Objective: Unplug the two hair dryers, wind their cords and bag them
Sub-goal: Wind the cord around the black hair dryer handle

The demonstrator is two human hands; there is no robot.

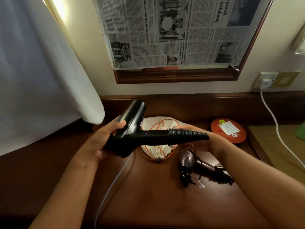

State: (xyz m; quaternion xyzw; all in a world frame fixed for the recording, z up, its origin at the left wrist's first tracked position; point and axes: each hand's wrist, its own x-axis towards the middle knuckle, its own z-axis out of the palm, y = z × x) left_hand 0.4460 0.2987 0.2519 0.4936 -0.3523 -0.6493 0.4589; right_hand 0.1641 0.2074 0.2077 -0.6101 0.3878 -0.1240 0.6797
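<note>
I hold a black hair dryer (132,128) above the dark wooden desk (156,204). My left hand (105,139) grips its barrel. My right hand (204,142) is at the ribbed cord end of its handle, fingers partly hidden behind it. Under the dryer lies a white drawstring bag (158,151) with an orange cord. A second, bronze-coloured hair dryer (196,164) lies on the desk to the right, with its dark cord and plug bunched beside it. A white cord (113,182) runs from under the black dryer toward the desk's front edge.
An orange round socket unit (228,130) sits at the back right. A white plug (264,84) sits in the wall socket, its white cable (279,134) trailing down the right. White cloth (41,71) hangs at left. A newspaper-covered mirror (178,33) is on the wall.
</note>
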